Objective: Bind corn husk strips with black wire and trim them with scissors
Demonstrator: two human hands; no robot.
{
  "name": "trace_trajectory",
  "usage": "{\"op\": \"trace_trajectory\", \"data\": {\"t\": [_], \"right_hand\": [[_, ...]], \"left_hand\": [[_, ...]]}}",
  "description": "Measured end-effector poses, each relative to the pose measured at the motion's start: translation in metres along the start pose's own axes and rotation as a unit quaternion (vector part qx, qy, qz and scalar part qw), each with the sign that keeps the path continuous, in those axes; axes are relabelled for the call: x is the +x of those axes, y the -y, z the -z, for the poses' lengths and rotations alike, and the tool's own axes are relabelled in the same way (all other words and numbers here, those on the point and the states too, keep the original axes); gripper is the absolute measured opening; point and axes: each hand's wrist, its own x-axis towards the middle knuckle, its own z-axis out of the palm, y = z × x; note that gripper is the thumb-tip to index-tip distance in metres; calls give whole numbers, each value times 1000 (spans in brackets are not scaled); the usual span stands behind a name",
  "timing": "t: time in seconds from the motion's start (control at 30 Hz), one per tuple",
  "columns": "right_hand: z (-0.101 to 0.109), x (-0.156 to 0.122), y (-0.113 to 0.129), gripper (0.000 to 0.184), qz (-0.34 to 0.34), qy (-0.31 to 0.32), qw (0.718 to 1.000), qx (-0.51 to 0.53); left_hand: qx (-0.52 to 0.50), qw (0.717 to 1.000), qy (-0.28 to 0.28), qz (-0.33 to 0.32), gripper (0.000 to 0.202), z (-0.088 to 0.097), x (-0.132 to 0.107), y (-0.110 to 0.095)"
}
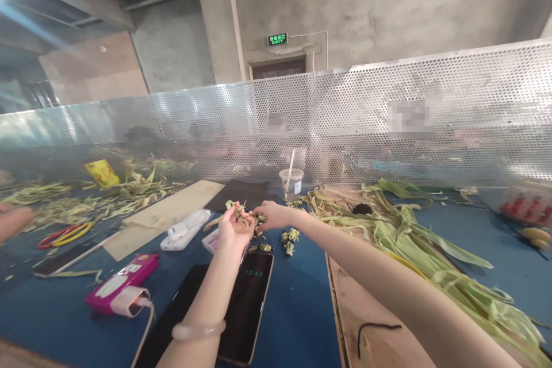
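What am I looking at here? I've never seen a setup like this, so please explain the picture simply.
There is no machine: a person works with two bare hands. This single picture comes from a camera worn on that person's head, looking forward and down.

The left hand, above a pale bracelet, holds small leafy pieces. The right hand reaches in beside it; its exact hold is hard to see.

On the blue surface lie a dark phone, a pink device and long green strips. A cup with a straw stands before the perforated metal screen. At the left edge is another person's hand.
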Motion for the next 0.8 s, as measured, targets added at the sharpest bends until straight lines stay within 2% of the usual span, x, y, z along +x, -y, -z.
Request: {"op": "trace_trajectory", "data": {"t": [0.07, 0.13, 0.27, 0.4, 0.47, 0.57, 0.63, 0.7, 0.8], "right_hand": [[-6, 0, 4, 66, 9, 23, 1000, -2], [-12, 1, 7, 69, 12, 36, 999, -7], [-19, 2, 8, 49, -6, 24, 1000, -18], [-3, -3, -4, 40, -44, -1, 999, -17], [11, -7, -13, 35, -36, 40, 999, -3], [28, -16, -24, 26, -7, 168, 985, 27], [32, -23, -27, 24, 4, 235, 971, 40], [30, -29, -28, 23, 6, 262, 964, 45], [23, -37, -28, 22, -5, 239, 970, 48]], "left_hand": [[1, 1000, -2, -2, 8, 1, 1, 0], [2, 1000, -2, -1, 8, 1, 1, 0], [0, 1000, -5, 0, 9, 1, 0, -1], [-4, 1000, -6, 0, 9, 1, 1, -2], [-6, 1000, -5, 0, 9, 1, 1, -2], [-11, 1000, -3, 0, 8, 1, 1, 0], [-13, 1000, -4, 0, 8, 1, 0, 0], [-14, 1000, -6, 0, 8, 0, -1, 1], [-15, 1000, -6, 0, 9, -1, -2, 0]]}}
